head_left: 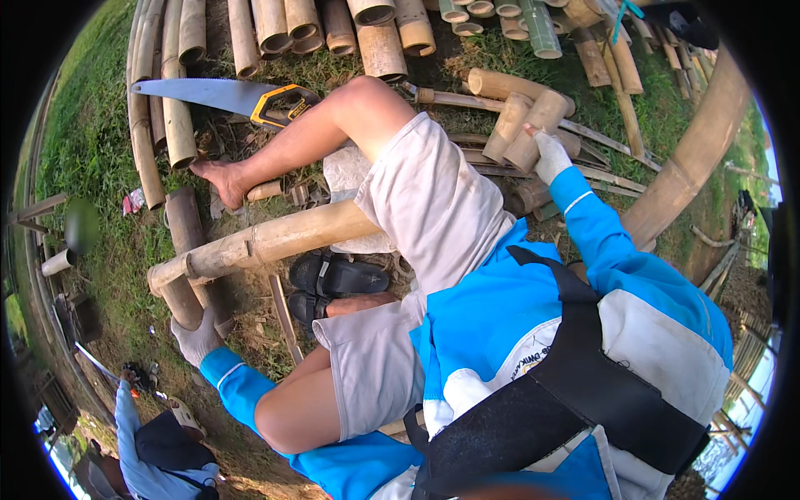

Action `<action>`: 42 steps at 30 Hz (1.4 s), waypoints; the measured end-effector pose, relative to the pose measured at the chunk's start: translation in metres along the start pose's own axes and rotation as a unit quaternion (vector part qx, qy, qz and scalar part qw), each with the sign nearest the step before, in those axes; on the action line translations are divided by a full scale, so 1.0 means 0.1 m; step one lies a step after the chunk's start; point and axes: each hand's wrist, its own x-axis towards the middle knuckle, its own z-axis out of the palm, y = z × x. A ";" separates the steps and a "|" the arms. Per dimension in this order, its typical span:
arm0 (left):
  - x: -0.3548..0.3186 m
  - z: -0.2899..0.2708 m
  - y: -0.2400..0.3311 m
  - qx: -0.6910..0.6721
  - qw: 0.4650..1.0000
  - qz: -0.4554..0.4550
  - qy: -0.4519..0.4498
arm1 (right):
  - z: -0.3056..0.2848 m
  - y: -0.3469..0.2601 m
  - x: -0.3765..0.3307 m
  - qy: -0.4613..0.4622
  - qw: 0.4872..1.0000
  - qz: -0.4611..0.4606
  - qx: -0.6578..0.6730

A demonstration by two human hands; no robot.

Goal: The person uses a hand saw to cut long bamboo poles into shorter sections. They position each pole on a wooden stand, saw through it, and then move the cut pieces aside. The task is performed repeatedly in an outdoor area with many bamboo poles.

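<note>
My right hand (550, 156), in a pale glove, is closed on the end of a short bamboo piece (537, 129). Another short cut piece (507, 125) lies right beside it. My left hand (197, 340), gloved too, is closed around a short bamboo post (181, 302) under the end of a long bamboo pole (287, 236). Its fingers are partly hidden by the post. Notches show along the pole, which runs to my seated legs and crosses a darker bamboo length (187, 225). Past my bare foot lies a handsaw (204, 93) with a yellow and black handle.
Several cut bamboo tubes (383, 54) lie along the far side, some green (540, 29). Black sandals (337, 275) rest on the grass below the pole. A thick bamboo pole (692, 158) rises at right. Another person (162, 450) is at the lower left.
</note>
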 end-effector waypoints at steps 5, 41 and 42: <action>-0.37 -0.66 0.13 0.002 0.997 0.077 0.029 | -0.05 -0.36 0.27 0.036 0.999 0.003 -0.021; -4.27 -0.81 -2.63 -0.746 0.275 -0.142 0.590 | 3.26 -0.81 -4.43 -0.796 0.549 -0.224 -0.118; -4.23 -0.81 -2.59 -0.751 0.278 -0.148 0.580 | 3.41 -0.80 -4.39 -0.791 0.567 -0.198 -0.120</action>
